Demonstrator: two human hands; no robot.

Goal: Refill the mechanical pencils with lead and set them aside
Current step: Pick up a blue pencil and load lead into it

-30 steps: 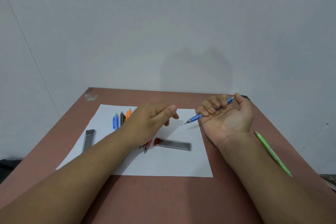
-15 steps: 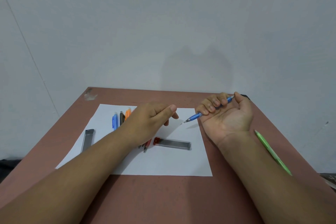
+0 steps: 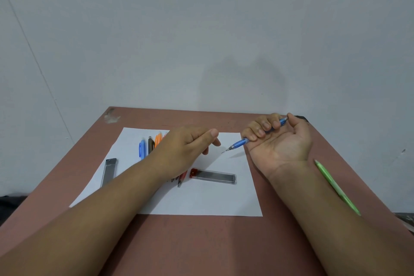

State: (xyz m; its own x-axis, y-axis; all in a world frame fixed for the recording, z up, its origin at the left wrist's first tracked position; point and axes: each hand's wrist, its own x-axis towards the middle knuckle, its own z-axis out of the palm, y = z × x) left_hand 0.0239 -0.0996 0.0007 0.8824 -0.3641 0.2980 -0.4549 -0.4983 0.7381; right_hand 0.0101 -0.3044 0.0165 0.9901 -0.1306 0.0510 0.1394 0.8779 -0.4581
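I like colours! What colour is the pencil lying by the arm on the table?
Light green, seen in the head view.

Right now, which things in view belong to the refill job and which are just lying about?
Job:
- blue pencil in right hand
- pencils on paper
- lead cases
- green pencil, set aside
- left hand

Lying about:
- paper
- table

Reddish-brown table [image 3: 201, 242], plain grey wall [image 3: 201, 29]

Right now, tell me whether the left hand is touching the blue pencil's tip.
Apart. The head view shows white paper between the left hand and the blue pencil tip, which the right hand grips.
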